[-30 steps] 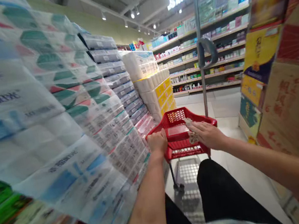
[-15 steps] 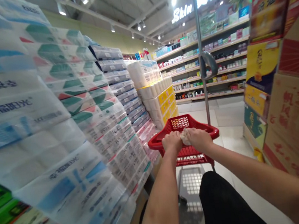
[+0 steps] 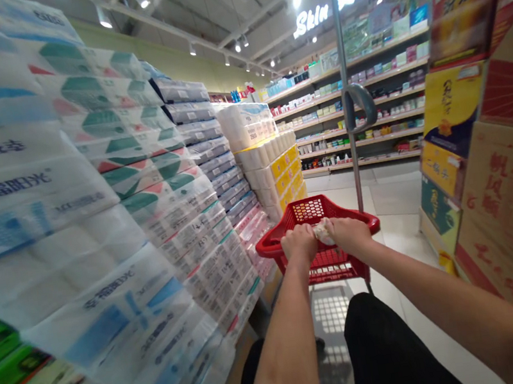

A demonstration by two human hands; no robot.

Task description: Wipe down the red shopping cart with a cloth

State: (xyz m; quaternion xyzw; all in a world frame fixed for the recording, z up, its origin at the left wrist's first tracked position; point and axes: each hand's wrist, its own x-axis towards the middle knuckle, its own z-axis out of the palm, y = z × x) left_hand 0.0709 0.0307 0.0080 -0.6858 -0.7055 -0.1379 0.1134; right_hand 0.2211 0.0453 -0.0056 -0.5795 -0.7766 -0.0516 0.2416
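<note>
- At 9 o'clock, toilet-paper packs [image 3: 89, 179] tower close along my left.
- At 12 o'clock, my left hand [image 3: 299, 242] clenches the rim of the red shopping cart [image 3: 310, 209].
- A crumpled pale wad [image 3: 324, 232] sits between my hands.
- My right hand [image 3: 351, 234] clenches the same rim.
- At 1 o'clock, open tiled floor [image 3: 404, 233] lies past a metal pole [image 3: 344, 74].
- At 3 o'clock, cardboard cartons [image 3: 507, 210] edge the aisle.

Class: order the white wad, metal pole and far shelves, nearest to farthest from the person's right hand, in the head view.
1. White wad: touching the right hand.
2. Metal pole: ahead, past the basket.
3. Far shelves: farthest, ahead right.
</note>
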